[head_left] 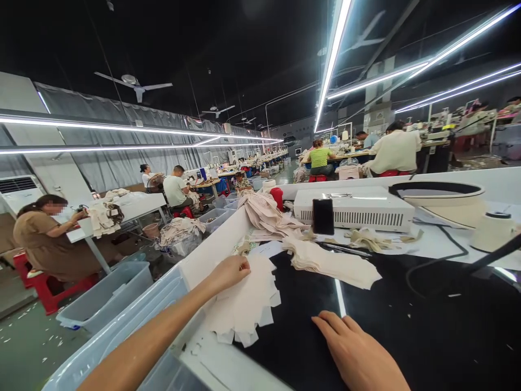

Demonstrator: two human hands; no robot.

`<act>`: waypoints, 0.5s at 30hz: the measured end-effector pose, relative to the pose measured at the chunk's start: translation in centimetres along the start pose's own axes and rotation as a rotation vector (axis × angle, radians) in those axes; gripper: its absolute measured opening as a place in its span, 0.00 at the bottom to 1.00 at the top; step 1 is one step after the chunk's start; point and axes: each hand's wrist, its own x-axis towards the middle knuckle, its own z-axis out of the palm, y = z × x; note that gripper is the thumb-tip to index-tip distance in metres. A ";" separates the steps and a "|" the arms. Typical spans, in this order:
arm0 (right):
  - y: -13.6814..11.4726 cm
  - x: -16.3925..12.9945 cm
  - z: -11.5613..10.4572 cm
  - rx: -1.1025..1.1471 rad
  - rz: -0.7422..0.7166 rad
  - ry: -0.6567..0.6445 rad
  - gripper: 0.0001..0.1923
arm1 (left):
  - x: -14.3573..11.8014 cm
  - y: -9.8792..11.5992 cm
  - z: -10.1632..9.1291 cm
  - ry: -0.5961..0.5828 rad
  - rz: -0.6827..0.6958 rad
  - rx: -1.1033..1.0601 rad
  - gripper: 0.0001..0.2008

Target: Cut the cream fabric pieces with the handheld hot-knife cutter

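Observation:
My left hand is over the upper left of a fanned stack of cream-white cut pieces. Its fingers are curled together, and whatever they may hold is hidden. My right hand rests on the glossy black tabletop, fingers stretched out, with nothing in it. Between the hands and farther back lies a layered pile of cream fabric pieces. A taller heap of beige fabric pieces stands behind the fanned stack.
A white vented machine with a black phone leaning on it stands behind the black surface. At right are a cream sun visor, a small pot and a cable. Blue plastic bins stand at left. Several people work at tables beyond.

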 end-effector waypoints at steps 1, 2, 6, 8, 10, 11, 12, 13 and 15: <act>-0.1 0.1 0.0 -0.004 0.000 0.015 0.35 | -0.3 -0.1 0.4 0.005 -0.017 0.007 0.16; -0.1 0.1 0.1 -0.006 0.003 0.025 0.34 | -0.4 -0.1 0.8 0.016 -0.035 0.013 0.16; -0.2 0.0 0.6 0.018 0.028 0.039 0.33 | -0.3 0.4 1.9 0.082 -0.074 0.029 0.14; -0.1 -0.1 0.8 0.048 0.031 0.033 0.33 | -0.2 0.8 2.4 0.115 -0.065 0.026 0.12; 0.0 -0.1 1.0 0.076 0.031 0.018 0.32 | -0.2 1.3 2.8 0.139 -0.042 0.021 0.11; -0.1 -0.1 1.1 0.084 0.033 0.009 0.32 | -0.2 1.5 3.0 0.142 -0.029 0.019 0.10; -0.1 -0.1 1.1 0.088 0.036 0.003 0.31 | -0.2 1.7 3.2 0.139 -0.016 0.018 0.09; -0.2 -0.1 1.2 0.090 0.042 -0.002 0.30 | -0.2 1.8 3.5 0.134 -0.006 0.019 0.08; -0.4 0.0 1.2 0.091 0.054 -0.007 0.29 | -0.1 2.0 4.0 0.129 0.002 0.023 0.06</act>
